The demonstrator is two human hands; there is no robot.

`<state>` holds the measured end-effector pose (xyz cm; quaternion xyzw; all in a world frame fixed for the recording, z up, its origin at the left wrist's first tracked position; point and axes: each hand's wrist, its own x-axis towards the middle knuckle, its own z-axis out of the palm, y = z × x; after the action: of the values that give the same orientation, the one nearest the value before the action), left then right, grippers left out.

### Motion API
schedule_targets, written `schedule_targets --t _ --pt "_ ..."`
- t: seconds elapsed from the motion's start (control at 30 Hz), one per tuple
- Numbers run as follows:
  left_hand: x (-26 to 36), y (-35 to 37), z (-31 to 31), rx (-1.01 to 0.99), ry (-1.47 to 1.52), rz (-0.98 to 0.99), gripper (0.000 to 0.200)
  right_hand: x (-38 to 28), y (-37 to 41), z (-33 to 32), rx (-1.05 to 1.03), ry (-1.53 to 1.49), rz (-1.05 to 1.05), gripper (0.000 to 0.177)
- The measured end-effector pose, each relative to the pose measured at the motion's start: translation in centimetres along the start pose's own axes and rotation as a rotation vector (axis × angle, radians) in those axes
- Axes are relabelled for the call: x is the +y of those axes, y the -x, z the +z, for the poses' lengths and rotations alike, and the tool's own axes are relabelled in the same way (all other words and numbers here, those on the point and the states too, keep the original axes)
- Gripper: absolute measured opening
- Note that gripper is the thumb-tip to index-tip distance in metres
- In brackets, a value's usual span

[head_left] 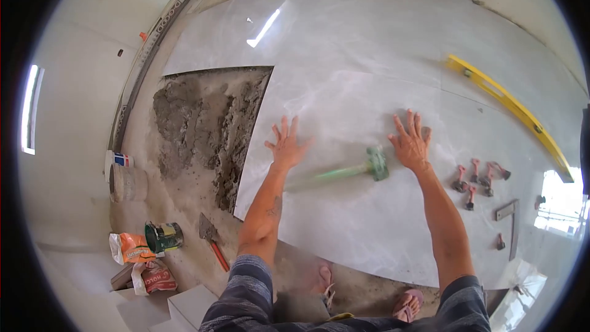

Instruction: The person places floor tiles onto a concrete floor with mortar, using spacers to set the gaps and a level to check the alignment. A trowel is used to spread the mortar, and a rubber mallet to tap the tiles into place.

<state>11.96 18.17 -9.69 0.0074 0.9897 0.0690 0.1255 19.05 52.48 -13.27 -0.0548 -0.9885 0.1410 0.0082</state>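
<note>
My left hand (pixel 287 145) lies with fingers spread over a large glossy grey-white floor tile (pixel 332 104), near the tile's left edge. My right hand (pixel 410 141), fingers apart too, is over the same pale surface further right. Neither hand grips anything. Between my forearms a green mallet (pixel 378 163) rests on the tile, its head just left of my right wrist and its handle pointing left. Left of the tile edge, wet grey mortar (pixel 184 114) is spread on the bare floor.
A yellow spirit level (pixel 513 107), several red-handled tile levelling clips (pixel 472 175) and a metal square (pixel 514 224) lie at right. At left are a trowel (pixel 209 233), a green bucket (pixel 163 237), a whitish bucket (pixel 128 182), bags (pixel 157 275) and a long straightedge (pixel 147 55) along the wall.
</note>
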Motion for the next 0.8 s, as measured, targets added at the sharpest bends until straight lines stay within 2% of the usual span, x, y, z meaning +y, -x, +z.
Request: schedule_targets --t 0.13,0.23,0.4,0.57,0.8 --pt "0.8 -3.6 2.5 0.074 -0.059 0.12 0.09 -1.3 -1.4 0.3 0.063 0.096 0.017 0.058" --pt "-1.0 -1.8 2.3 0.117 -0.016 0.203 0.086 -1.9 0.6 0.6 0.027 0.127 0.048 0.059" --pt "-2.2 -2.0 2.2 0.095 -0.094 0.199 0.084 -3.1 -0.5 0.0 0.006 0.124 0.126 0.062" --pt "-2.3 -2.3 3.0 0.085 -0.162 0.207 0.084 -2.6 0.2 0.3 0.08 0.023 0.176 0.066" --pt "-2.3 -2.3 3.7 0.112 -0.145 0.239 0.083 -2.7 2.6 0.5 0.207 -0.049 0.44 0.066"
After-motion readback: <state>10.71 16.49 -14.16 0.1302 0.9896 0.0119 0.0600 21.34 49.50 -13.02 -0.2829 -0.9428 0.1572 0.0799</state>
